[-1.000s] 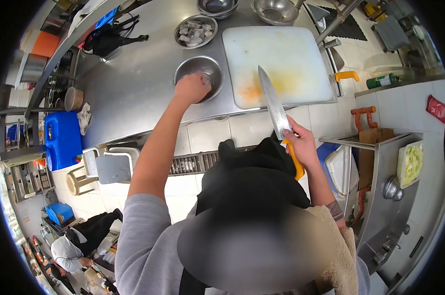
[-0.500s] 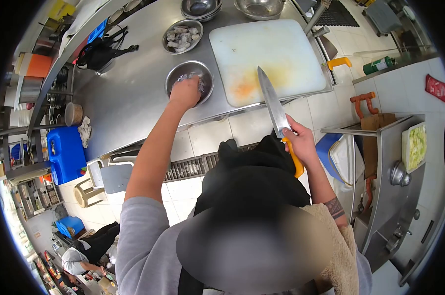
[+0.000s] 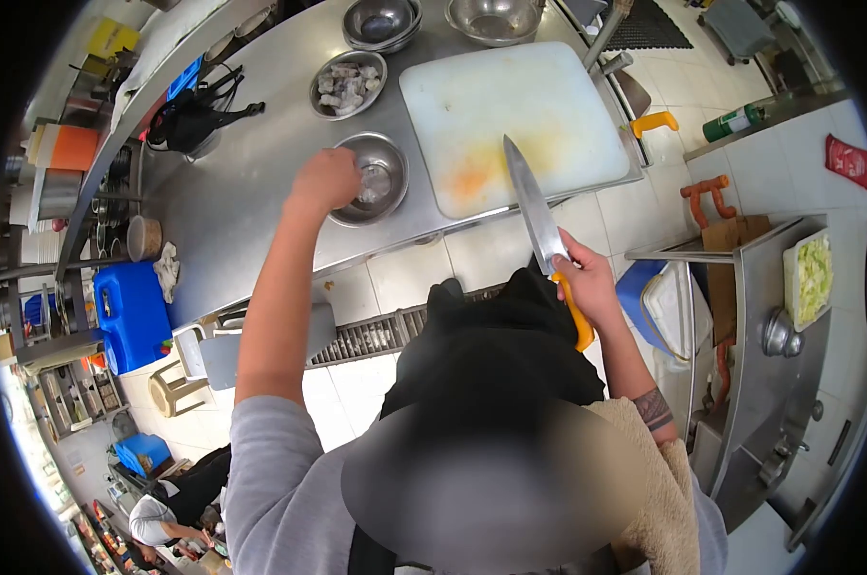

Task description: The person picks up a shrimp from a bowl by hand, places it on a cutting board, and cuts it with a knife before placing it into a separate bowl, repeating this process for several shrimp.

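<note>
My left hand (image 3: 328,179) is closed at the left rim of a steel bowl (image 3: 387,213); what its fingers hold, if anything, is hidden. Some pale, translucent food (image 3: 373,182) lies in that bowl. My right hand (image 3: 589,276) grips a large knife (image 3: 539,216) near the yellow handle, its blade pointing up across the near edge of the stained white cutting board (image 3: 515,105). Behind the first bowl stands another (image 3: 348,86) with greyish pieces of food in it.
Stacked steel bowls (image 3: 381,24) and a wide bowl (image 3: 496,19) stand at the back. A black strapped item (image 3: 189,115) lies left on the steel table (image 3: 251,172). A blue jug (image 3: 132,311) is below left. A co-worker (image 3: 180,508) is at lower left.
My left hand has come up out of the near bowl and moved left to its rim, so the food inside shows. My right hand and the knife have hardly moved.
</note>
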{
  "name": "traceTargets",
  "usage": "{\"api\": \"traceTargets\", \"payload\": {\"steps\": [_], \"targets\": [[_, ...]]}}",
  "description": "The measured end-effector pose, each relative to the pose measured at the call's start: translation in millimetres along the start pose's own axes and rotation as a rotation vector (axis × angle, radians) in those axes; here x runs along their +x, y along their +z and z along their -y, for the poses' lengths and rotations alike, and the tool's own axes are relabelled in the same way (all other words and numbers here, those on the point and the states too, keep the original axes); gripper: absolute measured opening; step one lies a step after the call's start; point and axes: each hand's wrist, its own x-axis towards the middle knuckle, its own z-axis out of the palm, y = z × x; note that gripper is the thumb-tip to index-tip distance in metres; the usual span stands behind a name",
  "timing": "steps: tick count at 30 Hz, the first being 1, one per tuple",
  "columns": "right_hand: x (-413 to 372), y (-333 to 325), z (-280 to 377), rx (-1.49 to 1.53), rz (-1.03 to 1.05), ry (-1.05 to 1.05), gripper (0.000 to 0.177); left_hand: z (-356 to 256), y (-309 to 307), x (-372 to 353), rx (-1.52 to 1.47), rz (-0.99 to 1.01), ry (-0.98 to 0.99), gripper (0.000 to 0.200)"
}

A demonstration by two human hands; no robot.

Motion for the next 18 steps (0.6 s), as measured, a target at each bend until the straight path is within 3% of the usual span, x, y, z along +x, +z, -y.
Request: {"api": "traceTargets", "payload": {"steps": [4,6,8,9,11,12,14,15,17,18], "targets": [[-2,4,5,-0.025,-0.011,0.023,0.053,-55,-28,-9,-0.004,-0.044,0.049,0.026],[-3,4,4,-0.025,-0.001,0.01,0.053,-82,-30,2,-0.36,0.047,0.225,0.031],[0,2,1,-0.015,-0.001,0.004,0.053,-115,-24,14,-0.463,0.135,0.309,0.035],[2,1,-2,-0.007,0.003,-0.005,0.053,-130,-19,29,-0.461,0.14,0.314,0.035],[9,-2,-8,0.018,0.001,0.015,0.053,-153,7,59,-0.312,0.422,0.456,0.038],[13,-5,-11,0.041,0.001,0.03,0.053,-157,30,64,-0.307,0.428,0.464,0.038],[21,-7,-11,0.025,-0.001,0.032,0.053,-167,63,71,-0.417,0.076,0.394,0.042],[26,-8,-12,0.004,0.007,0.034,0.054,-171,70,70,-0.407,0.086,0.404,0.042],[43,-9,-17,0.033,0.016,0.012,0.054,-177,73,45,-0.546,-0.094,0.186,0.043],[52,-8,-20,0.043,0.032,-0.015,0.054,-176,72,33,-0.531,-0.079,0.196,0.043]]}}
